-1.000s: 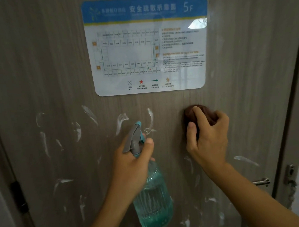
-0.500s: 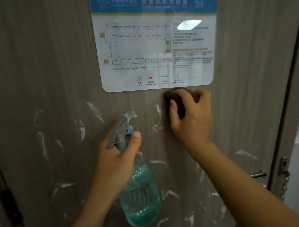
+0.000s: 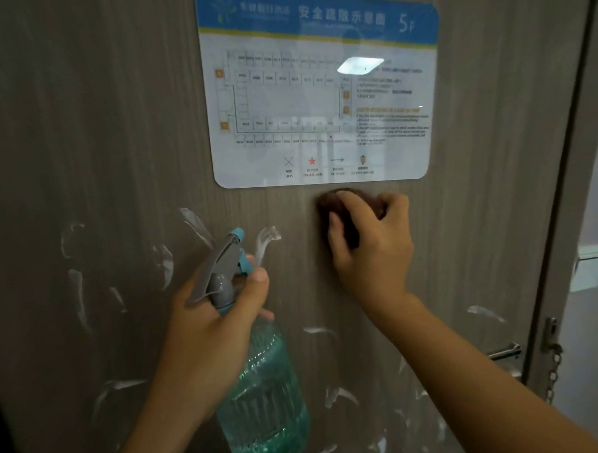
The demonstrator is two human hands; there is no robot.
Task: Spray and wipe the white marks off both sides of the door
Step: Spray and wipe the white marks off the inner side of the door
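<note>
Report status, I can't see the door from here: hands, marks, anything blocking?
Left hand grips spray bottle. Right hand presses brown cloth on door under evacuation sign. White marks remain. Nothing blocking.

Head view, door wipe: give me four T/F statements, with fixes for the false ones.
1. The left hand grips the spray bottle. True.
2. The right hand presses a white cloth to the door. False: the cloth is dark brown.
3. The cloth sits just below the sign. True.
4. No white marks are left. False: many streaks show left of and below the hands.
</note>
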